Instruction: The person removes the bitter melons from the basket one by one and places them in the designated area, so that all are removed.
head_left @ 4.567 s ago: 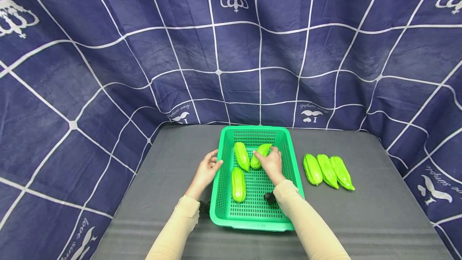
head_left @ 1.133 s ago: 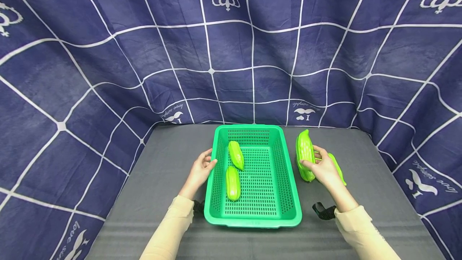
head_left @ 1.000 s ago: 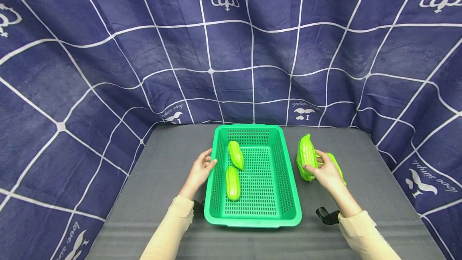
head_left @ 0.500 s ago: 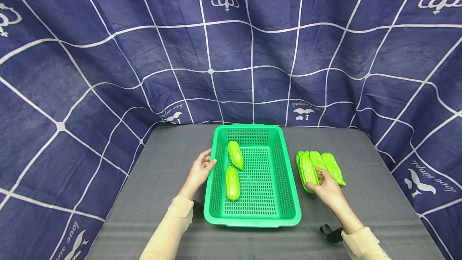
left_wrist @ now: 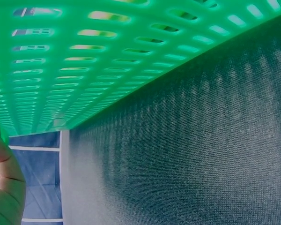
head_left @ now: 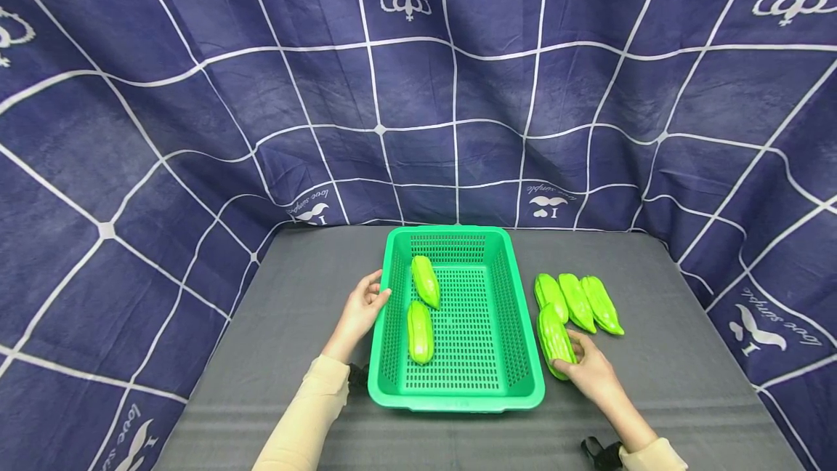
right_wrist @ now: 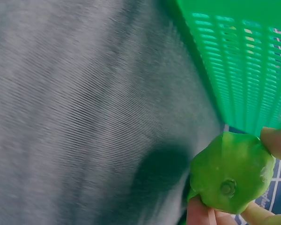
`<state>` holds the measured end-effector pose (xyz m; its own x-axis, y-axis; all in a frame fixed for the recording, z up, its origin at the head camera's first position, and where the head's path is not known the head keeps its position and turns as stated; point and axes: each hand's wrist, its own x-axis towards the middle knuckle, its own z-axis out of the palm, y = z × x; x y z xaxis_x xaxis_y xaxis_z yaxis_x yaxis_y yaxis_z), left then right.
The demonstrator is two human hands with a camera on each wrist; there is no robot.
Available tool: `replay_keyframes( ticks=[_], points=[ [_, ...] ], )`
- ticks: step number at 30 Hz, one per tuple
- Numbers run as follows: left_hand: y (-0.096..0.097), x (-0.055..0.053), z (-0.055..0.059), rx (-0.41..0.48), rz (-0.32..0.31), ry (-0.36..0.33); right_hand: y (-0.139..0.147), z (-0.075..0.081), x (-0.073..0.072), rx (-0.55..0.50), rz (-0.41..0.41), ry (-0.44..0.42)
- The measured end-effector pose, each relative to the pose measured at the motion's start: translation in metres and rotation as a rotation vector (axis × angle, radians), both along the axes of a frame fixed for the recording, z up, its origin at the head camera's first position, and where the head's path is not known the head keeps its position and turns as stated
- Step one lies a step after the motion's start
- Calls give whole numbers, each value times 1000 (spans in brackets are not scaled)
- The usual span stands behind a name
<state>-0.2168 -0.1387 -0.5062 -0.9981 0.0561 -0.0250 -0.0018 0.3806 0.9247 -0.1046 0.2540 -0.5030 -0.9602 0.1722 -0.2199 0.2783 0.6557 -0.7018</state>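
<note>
My right hand [head_left: 591,371] pinches a bright green bitter melon [head_left: 554,340] between thumb and fingers, just right of the basket. In the right wrist view the ridged, rounded end of this bitter melon [right_wrist: 232,173] faces the camera, with its shadow on the tablecloth. Its far end overlaps another bitter melon [head_left: 551,289] in the head view. My left hand [head_left: 361,311] holds the left rim of the green plastic basket [head_left: 458,402], thumb at the rim and fingers against the outer wall. Inside, on the left, lie an upper bitter melon [head_left: 426,280] and a lower bitter melon [head_left: 420,333].
Beside the nearest melon on the right lie a middle bitter melon [head_left: 577,302] and an outer bitter melon [head_left: 602,304], side by side. A grey cloth [head_left: 294,296] covers the table. Behind it hangs a blue curtain [head_left: 418,93] with white lines.
The bitter melon that lay at the basket's upper right was taken out. My right hand has brought it down and nearer, in front of the row of three. The left hand stays at the rim.
</note>
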Motion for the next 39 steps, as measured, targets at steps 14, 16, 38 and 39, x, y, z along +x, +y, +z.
replay_keyframes(
  ticks=[14,16,38,39],
  points=[
    [-1,2,0,-13,1,2,-1,-17,12,-31,-8,-70],
    [-1,2,0,-16,1,-2,-1,-19,13,-38,-13,-83],
    [0,0,0,-17,7,10,-4,-20,11,-37,-17,-91],
    [0,0,0,-16,6,11,-4,-20,11,-38,-19,-91]
  ],
)
